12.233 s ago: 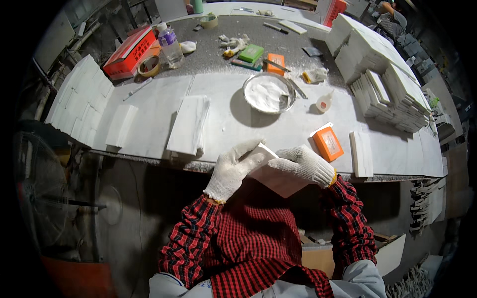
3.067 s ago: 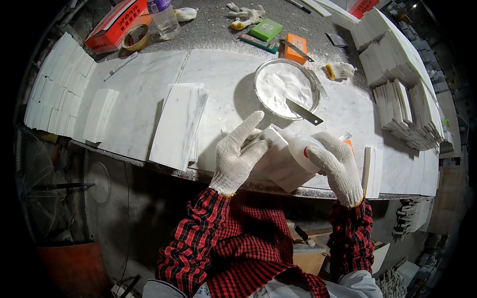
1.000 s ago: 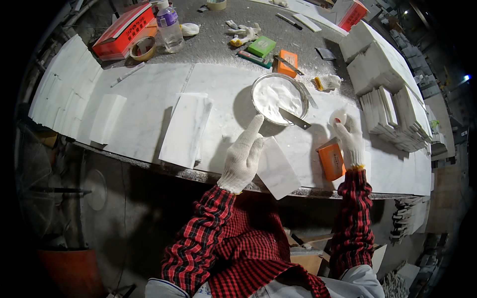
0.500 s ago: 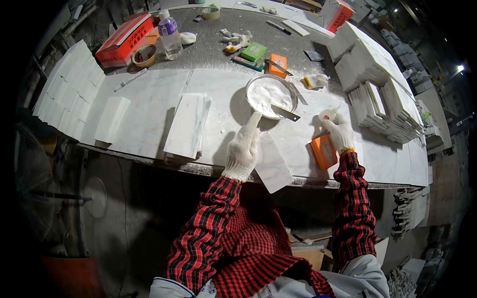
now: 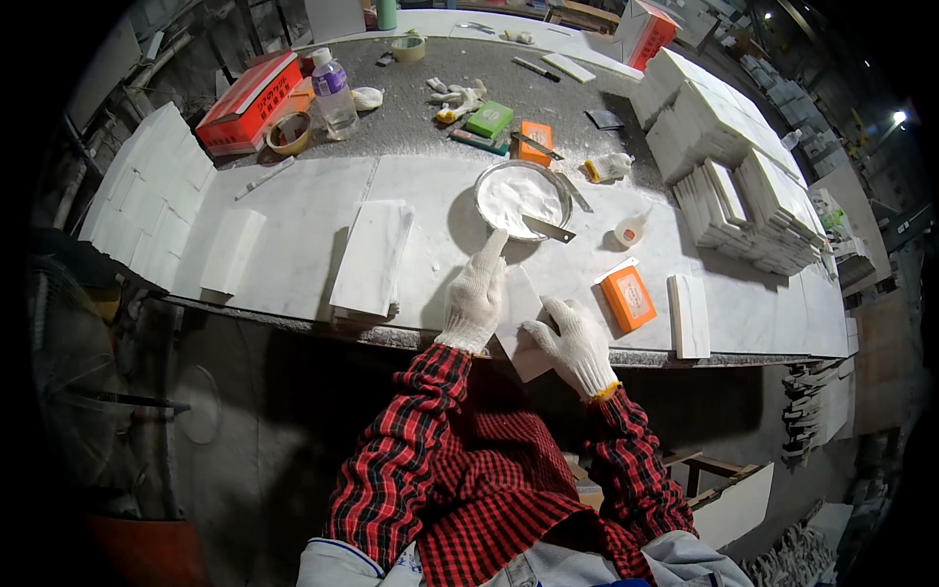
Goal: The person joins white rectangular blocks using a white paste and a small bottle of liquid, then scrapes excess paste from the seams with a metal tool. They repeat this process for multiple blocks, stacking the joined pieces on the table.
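My left hand (image 5: 473,298), in a white knit glove, grips the left side of a thin white marble tile (image 5: 520,338) at the table's front edge. Its index finger stretches toward the metal bowl. My gloved right hand (image 5: 575,344) lies over the tile's right side, fingers bent; whether it grips or only touches the tile I cannot tell. Beyond them stands the round metal bowl (image 5: 479,209) of white powder (image 5: 514,191), with a flat metal blade (image 5: 548,229) across its rim. Right of it are a small white bottle (image 5: 631,231) and an orange box (image 5: 628,297).
Marble tile stacks rise at the left (image 5: 147,196) and right (image 5: 729,127). A short tile pile (image 5: 370,256) lies left of my hands, and a narrow tile (image 5: 690,315) lies right. Farther back are a plastic bottle (image 5: 335,98), tape roll (image 5: 290,133), green box (image 5: 490,119) and gloves (image 5: 458,100).
My right hand has let go of the small white bottle, which now stands on the table, and has moved left onto the tile. My left hand stays at the tile.
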Available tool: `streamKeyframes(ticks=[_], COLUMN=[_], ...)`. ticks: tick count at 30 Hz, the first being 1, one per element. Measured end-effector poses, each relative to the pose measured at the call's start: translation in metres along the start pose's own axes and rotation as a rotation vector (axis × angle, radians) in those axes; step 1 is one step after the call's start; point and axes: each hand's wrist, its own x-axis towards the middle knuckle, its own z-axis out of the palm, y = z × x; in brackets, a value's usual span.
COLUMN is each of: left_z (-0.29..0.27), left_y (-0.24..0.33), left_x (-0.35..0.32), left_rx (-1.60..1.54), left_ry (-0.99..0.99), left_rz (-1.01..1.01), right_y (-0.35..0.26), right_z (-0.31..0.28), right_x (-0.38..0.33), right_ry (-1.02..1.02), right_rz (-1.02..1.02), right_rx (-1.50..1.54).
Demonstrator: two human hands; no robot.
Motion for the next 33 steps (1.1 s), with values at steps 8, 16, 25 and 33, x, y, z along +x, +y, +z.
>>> streamKeyframes(ticks=[8,16,25,33], left_z=[-0.017,-0.031,-0.043,-0.05], left_y=[0.015,0.046,0.049,0.034], left_x=[0.029,0.008,0.029,0.044], left_rx=[-0.259,-0.434,-0.403,-0.186], left_ry=[0.024,-0.135,-0.285,-0.345], left_rz=[-0.489,-0.77,-0.803,-0.663], right_y=[-0.029,-0.044,-0.053,-0.01], right_z=[-0.034,0.014,0.002,-0.021], right_x=[0.016,0.03,0.037,0.06], right_ry=[-0.266,0.023,-0.098,0.457], right_rz=[0.469,0.338,0.142,0.262], right_rx=[0.755,0.87,0.636,0.488])
